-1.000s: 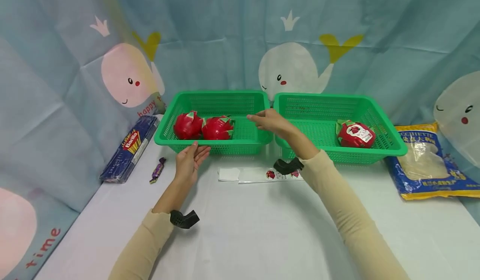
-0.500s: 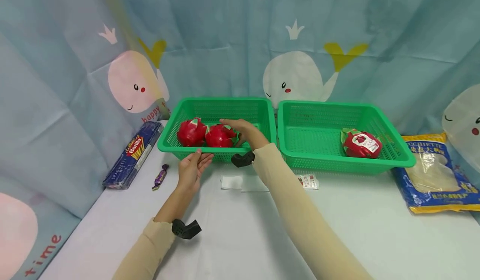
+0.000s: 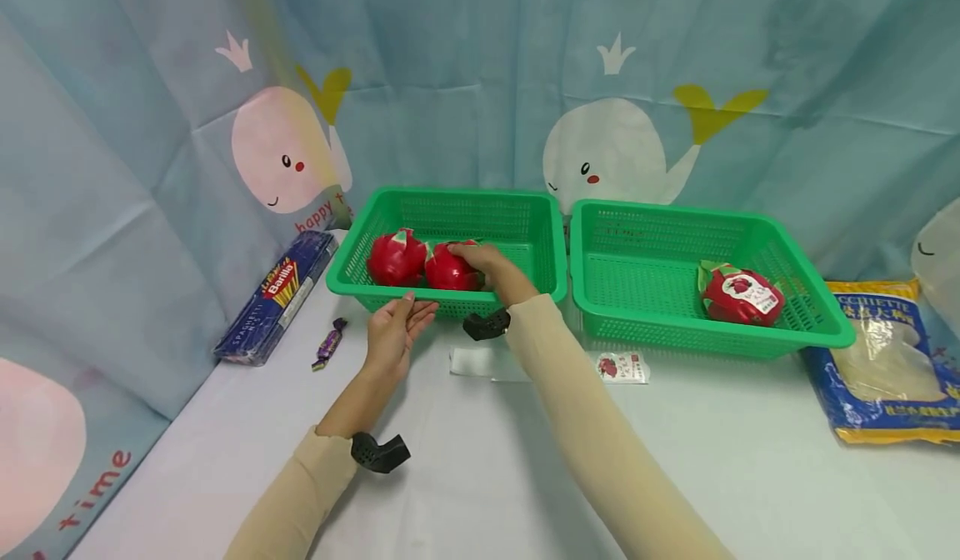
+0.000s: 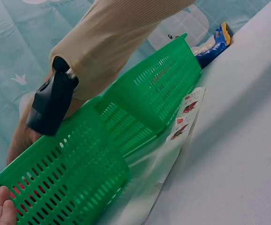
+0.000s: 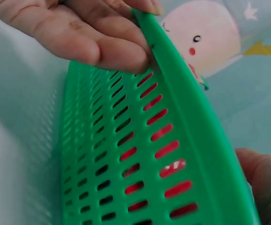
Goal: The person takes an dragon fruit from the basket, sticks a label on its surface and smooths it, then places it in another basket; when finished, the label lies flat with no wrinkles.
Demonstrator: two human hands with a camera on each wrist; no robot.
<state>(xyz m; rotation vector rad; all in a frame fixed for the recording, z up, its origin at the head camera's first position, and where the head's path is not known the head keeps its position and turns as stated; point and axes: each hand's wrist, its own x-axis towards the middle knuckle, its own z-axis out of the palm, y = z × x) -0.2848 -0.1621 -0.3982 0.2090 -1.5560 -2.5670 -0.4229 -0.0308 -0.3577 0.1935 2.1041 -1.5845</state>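
Two red dragon fruits sit in the left green basket; one dragon fruit lies at its left side. Beside that one, my right hand reaches over the front rim and grips the second dragon fruit, its fingers over the top. My left hand pinches the basket's front rim, thumb on top and fingers against the outer wall, as the right wrist view shows. Through the slots of the basket wall red skin shows. A labelled dragon fruit rests in the right green basket.
On the table, a strip of dragon fruit stickers lies before the baskets, partly under my right sleeve. A purple-wrapped candy and a blue spaghetti box lie left. A blue-yellow pasta bag lies right. A curtain hangs behind.
My right hand has moved left from above the left basket's right side, down onto the second dragon fruit, and taken hold of it. My left hand stays at the rim. The head view has shifted slightly.
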